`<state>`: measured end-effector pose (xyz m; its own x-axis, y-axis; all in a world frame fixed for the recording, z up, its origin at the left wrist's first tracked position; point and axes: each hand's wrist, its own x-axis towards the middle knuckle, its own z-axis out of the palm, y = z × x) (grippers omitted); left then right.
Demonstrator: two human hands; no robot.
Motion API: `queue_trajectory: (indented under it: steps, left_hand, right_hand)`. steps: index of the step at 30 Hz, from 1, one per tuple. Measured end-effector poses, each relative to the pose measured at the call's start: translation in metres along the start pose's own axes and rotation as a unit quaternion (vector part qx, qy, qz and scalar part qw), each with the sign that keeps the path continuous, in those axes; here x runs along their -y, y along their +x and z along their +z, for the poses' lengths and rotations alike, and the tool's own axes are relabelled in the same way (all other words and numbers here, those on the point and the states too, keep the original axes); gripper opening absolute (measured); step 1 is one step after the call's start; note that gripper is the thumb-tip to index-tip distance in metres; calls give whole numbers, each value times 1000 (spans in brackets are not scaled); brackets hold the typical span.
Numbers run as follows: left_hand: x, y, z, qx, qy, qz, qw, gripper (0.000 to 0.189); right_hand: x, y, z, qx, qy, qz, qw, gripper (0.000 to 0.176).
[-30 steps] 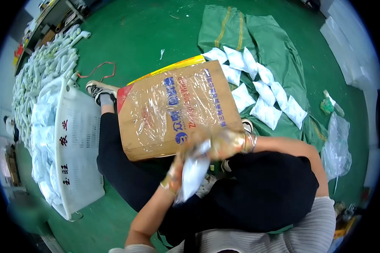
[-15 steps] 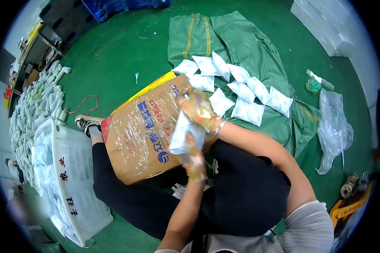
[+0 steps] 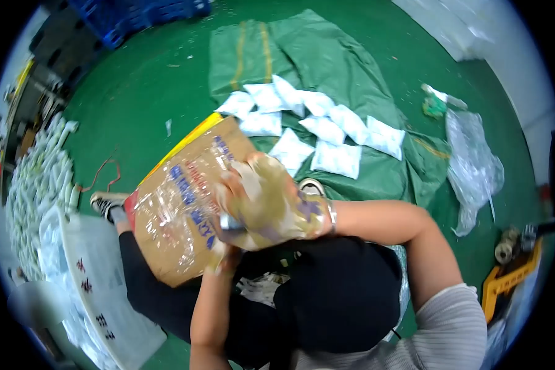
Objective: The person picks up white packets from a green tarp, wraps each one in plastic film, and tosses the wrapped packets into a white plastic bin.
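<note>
Blurred by motion, my right hand (image 3: 265,200) in a camouflage-patterned glove is over the right side of a taped brown carton (image 3: 166,228). Its fingers curl round a white packet (image 3: 231,223), of which only a small shiny patch shows. My left hand (image 3: 224,258), also gloved, is just below, close to the packet and the carton's lower right edge; its fingers are mostly hidden. Beyond the carton, several white pillow-shaped packets (image 3: 336,159) lie on a green sheet (image 3: 314,49).
On the left, a white crate (image 3: 98,265) holds packets in plastic, beside a pile of pale bundles (image 3: 34,185). Clear plastic (image 3: 473,163) lies at the right, above a yellow frame (image 3: 512,277). My legs flank the carton. A blue pallet (image 3: 135,15) stands at the back.
The view has shifted, so the scene sits further left. My right hand appears larger and lower over the carton, and the packet between my hands is now mostly covered.
</note>
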<state>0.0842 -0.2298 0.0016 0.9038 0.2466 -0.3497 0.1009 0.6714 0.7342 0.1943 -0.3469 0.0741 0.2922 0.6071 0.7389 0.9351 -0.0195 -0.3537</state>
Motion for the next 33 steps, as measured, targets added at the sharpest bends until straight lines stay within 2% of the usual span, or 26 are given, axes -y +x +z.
queue_trajectory:
  steps: [2, 4, 5, 7, 9, 10, 11, 12, 13, 14, 15, 16, 17, 18, 20, 21, 22, 23, 24, 25, 27, 28, 29, 31, 32, 33]
  left_hand:
    - [-2, -18, -16, 17, 51, 4, 999, 50]
    - [0, -27, -46, 230, 145, 74, 959, 72]
    - [7, -26, -48, 232, 144, 71, 959, 72]
    - [19, -23, -52, 15, -36, 83, 996, 74]
    - [22, -22, -66, -201, -206, 91, 953, 78]
    - [12, -30, -94, -41, -7, 210, 977, 65]
    - [-36, -44, -77, -2, 51, 228, 972, 67]
    - [-60, -69, -139, -113, 47, 247, 961, 68]
    - [-107, -94, -128, -137, -8, 257, 957, 63]
    - [-141, -141, -239, -454, 194, 292, 819, 55]
    - [-197, -178, -223, -328, 99, 351, 871, 50]
    - [-249, -231, -288, -306, 237, 363, 848, 48]
    - [-306, -282, -345, -467, 364, 344, 729, 48]
    - [-336, -313, -347, -491, 581, 305, 574, 47]
    - [-370, -370, -381, -603, 453, 334, 565, 48]
    - [-397, -385, -392, -763, 466, 66, 443, 55]
    - [-410, -424, -459, -769, 538, -13, 344, 65]
    - [-400, -434, -484, -629, 768, -57, 105, 68]
    - [-375, -419, -456, -592, 788, -42, 161, 65]
    - [-370, -411, -456, -599, 751, 35, 276, 59]
    - [-322, -356, -395, -555, 776, 163, 252, 46]
    - [-285, -310, -342, -428, 835, 286, 196, 42]
    - [-243, -265, -306, -435, 810, 318, 232, 41]
    - [-162, -181, -217, -512, 699, 187, 463, 47]
    - [-131, -156, -187, -420, 792, 162, 413, 52]
    - [-103, -140, -183, -339, 697, 167, 610, 53]
  right_hand:
    - [-1, -1, 8, -39, -54, 41, 997, 25]
    - [-10, -31, 46, 28, 144, 77, 986, 42]
    - [-12, -32, 49, 61, 246, 92, 963, 51]
    - [-34, -39, 46, 46, 213, 125, 968, 54]
    - [-70, -31, 26, 7, 140, 186, 972, 61]
    - [-93, -28, 12, -11, 104, 218, 970, 64]
    - [-120, -25, -5, -19, 69, 245, 967, 68]
    - [-150, -23, -24, -24, 37, 268, 962, 71]
    - [-221, -57, -41, 13, -97, 293, 951, 86]
    - [-275, -104, -62, 147, -150, 416, 885, 105]
    - [-313, -145, -76, 305, -207, 468, 803, 117]
    - [-337, -175, -83, 339, -107, 537, 765, 124]
    - [-333, -185, -81, 363, -163, 512, 761, 126]
    - [-343, -207, -78, 315, -151, 477, 807, 125]
    - [-342, -214, -71, 208, -101, 546, 805, 116]
    - [-338, -211, -66, 196, -119, 581, 781, 113]
    - [-356, -238, -61, 159, -120, 572, 796, 112]
    - [-318, -206, -63, 133, -78, 647, 747, 107]
    - [-304, -202, -64, 98, -26, 658, 746, 98]
    - [-278, -190, -63, 20, -8, 695, 719, 88]
    - [-205, -140, -59, -71, 182, 682, 705, 77]
    - [-165, -104, -50, -58, 211, 644, 733, 79]
    - [-139, -82, -39, -27, 174, 588, 789, 83]
    - [-88, -24, -6, 114, -6, 343, 932, 90]
    - [-62, 18, 11, 182, 54, 233, 954, 94]
    - [-56, 26, 39, 108, -63, 36, 991, 93]
